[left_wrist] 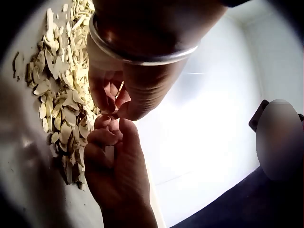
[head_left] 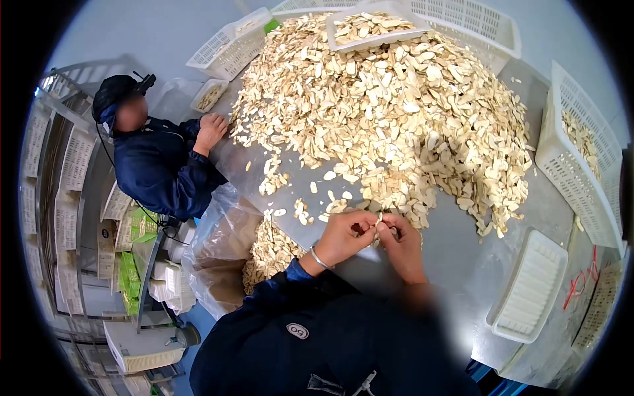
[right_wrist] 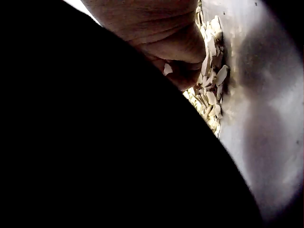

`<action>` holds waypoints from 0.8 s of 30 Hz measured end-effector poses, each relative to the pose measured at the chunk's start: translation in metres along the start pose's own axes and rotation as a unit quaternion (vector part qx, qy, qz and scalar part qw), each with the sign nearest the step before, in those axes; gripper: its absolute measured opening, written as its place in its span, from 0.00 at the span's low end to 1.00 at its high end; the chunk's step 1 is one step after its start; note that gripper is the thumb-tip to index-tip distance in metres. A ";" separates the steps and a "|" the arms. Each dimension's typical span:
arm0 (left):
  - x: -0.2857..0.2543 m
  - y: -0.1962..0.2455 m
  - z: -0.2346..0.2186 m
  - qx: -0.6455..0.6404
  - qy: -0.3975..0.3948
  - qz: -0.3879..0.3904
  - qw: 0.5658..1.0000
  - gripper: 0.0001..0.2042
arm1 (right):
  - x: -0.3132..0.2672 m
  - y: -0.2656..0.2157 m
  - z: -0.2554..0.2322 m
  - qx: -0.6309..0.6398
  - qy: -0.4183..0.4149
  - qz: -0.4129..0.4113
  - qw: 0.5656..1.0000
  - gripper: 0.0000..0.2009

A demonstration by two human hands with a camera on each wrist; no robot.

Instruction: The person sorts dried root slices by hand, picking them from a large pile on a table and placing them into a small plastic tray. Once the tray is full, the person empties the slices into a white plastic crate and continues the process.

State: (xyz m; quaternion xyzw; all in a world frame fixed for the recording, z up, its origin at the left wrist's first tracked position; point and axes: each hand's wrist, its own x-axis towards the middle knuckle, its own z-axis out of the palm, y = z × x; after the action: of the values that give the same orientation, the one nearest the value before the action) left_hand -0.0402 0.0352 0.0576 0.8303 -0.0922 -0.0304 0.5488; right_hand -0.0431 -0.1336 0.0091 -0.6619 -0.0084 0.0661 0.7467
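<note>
A large heap of pale dried slices (head_left: 370,99) covers much of the metal table. At the heap's near edge my two hands meet, fingertips together, over a small pale slice (head_left: 379,220). My left hand (head_left: 343,236), with a metal bangle (head_left: 319,258) at the wrist, pinches it from the left. From the other side my right hand (head_left: 401,251) pinches it between thumb and finger. The left wrist view shows the left hand (left_wrist: 142,88) above and the right hand (left_wrist: 118,166) below, thumbs close together. A dark shape hides most of the right wrist view.
Left of me stands a plastic-lined bag (head_left: 221,247) with slices inside. A white ribbed tray (head_left: 531,287) lies at right, near red-handled scissors (head_left: 574,287) and a perforated basket (head_left: 574,165). Another tray (head_left: 378,41) sits on the heap. A person (head_left: 158,155) works at the left edge.
</note>
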 end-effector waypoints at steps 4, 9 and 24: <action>0.000 -0.025 0.004 -0.182 -0.018 -0.074 0.980 0.09 | 0.001 -0.006 -0.001 0.038 -0.014 0.030 0.999 0.08; 0.001 -0.040 0.000 -0.291 -0.049 -0.113 0.949 0.13 | 0.002 -0.002 -0.005 0.094 -0.046 0.034 0.994 0.09; -0.018 -0.061 -0.029 -0.219 0.020 -0.143 0.965 0.12 | 0.005 0.000 -0.008 0.267 -0.087 0.144 0.949 0.12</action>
State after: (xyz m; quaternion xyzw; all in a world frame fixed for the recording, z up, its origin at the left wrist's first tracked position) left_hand -0.0465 0.0876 0.0122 0.6949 0.0469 -0.1113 0.7089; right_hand -0.0375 -0.1405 0.0079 -0.4241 0.0401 0.2296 0.8751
